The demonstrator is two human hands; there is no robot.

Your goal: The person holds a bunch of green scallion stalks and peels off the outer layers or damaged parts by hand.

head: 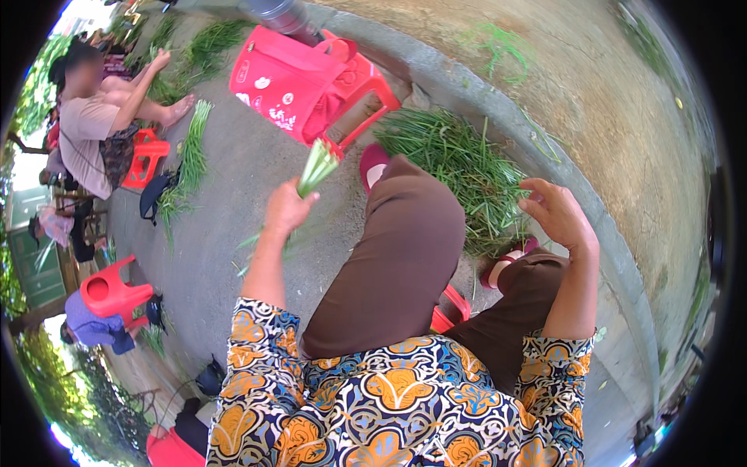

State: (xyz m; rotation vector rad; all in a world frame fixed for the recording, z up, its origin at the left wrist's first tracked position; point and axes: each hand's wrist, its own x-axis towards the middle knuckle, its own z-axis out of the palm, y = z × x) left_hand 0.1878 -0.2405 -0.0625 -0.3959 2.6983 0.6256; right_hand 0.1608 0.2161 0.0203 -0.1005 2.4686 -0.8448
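My left hand point(289, 207) is closed around a bundle of green leafy stalks point(318, 166), its pale cut-looking ends pointing up and away from me. The leaves trail below the hand and are blurred. My right hand point(548, 210) is raised at the right, fingers bent and apart, with nothing seen in it. Near its fingertips, and seemingly lower down, a loose heap of long green stalks point(455, 169) lies on the ground between my feet and a concrete curb.
A red plastic stool point(370, 87) with a pink bag point(286, 82) stands ahead, beside a grey pole point(283, 17). The curb point(519, 117) bends around the right. More green stalks point(195, 146) lie at left near a seated person point(87, 128); another red stool point(117, 289) stands lower left.
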